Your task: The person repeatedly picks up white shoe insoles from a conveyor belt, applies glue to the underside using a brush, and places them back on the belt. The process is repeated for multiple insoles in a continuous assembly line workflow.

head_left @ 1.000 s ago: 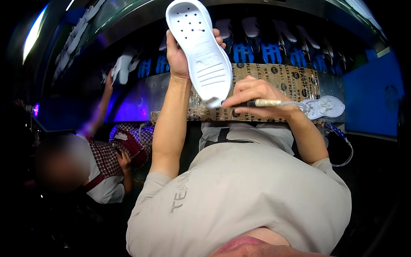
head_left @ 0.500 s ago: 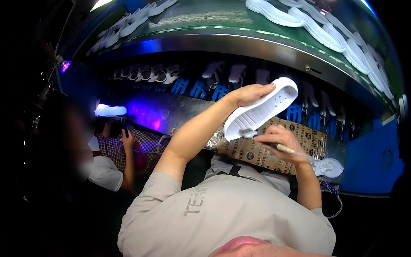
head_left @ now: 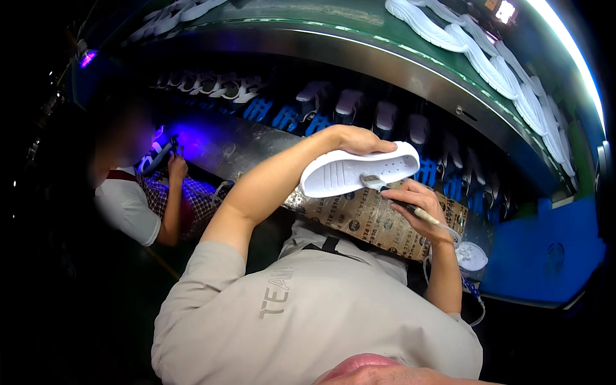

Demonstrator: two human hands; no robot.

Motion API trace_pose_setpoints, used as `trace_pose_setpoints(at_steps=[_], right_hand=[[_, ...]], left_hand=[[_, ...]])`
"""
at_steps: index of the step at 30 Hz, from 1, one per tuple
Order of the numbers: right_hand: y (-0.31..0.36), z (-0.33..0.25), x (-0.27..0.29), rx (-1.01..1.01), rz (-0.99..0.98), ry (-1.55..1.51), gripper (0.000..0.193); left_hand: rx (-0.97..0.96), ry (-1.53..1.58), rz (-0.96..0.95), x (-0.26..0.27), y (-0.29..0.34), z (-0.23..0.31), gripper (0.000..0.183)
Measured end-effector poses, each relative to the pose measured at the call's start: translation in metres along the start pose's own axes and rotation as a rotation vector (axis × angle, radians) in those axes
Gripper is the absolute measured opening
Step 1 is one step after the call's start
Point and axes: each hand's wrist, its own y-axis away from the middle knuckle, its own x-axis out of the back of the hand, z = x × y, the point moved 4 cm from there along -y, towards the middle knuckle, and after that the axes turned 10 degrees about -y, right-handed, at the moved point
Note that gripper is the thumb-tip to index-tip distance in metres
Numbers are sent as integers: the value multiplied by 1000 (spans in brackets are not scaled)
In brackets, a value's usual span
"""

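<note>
Brushing looks unfinished: the left hand (head_left: pixel 364 141) grips the white sole (head_left: pixel 330 178), the right hand (head_left: pixel 421 197) clasps a brush (head_left: pixel 421 214) at its inner face; coverage cannot be told.

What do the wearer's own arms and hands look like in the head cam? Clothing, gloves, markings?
Left hand and right hand: both bare, no gloves. Forearms uncovered, no watch or band visible on either wrist. Short sleeves, plain light grey-beige, part of a matching shirt with darker grey lettering on the chest.
</note>
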Motion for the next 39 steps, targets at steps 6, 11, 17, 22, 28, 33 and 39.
trace_pose_setpoints(at_steps=[6, 11, 17, 22, 28, 33, 39], right_hand=[[1, 5, 9, 91, 68, -37, 31], [9, 14, 20, 84, -50, 25, 30], [7, 14, 24, 1, -82, 191, 27], [12, 23, 30, 52, 134, -194, 23], [40, 85, 11, -226, 459, -333, 27], [75, 152, -34, -384, 531, -545, 28], [98, 197, -72, -444, 634, -568, 29]], left_hand=[[22, 118, -64, -4, 17, -9, 69], [98, -94, 23, 0, 23, -9, 71], [94, 19, -29, -2, 27, -22, 72], [228, 600, 90, -11, 25, -46, 60], [-266, 1956, 276, -89, 42, -114, 71], [-481, 2221, 322, -182, 71, -146, 83], [-439, 2026, 147, -153, 85, -135, 74]])
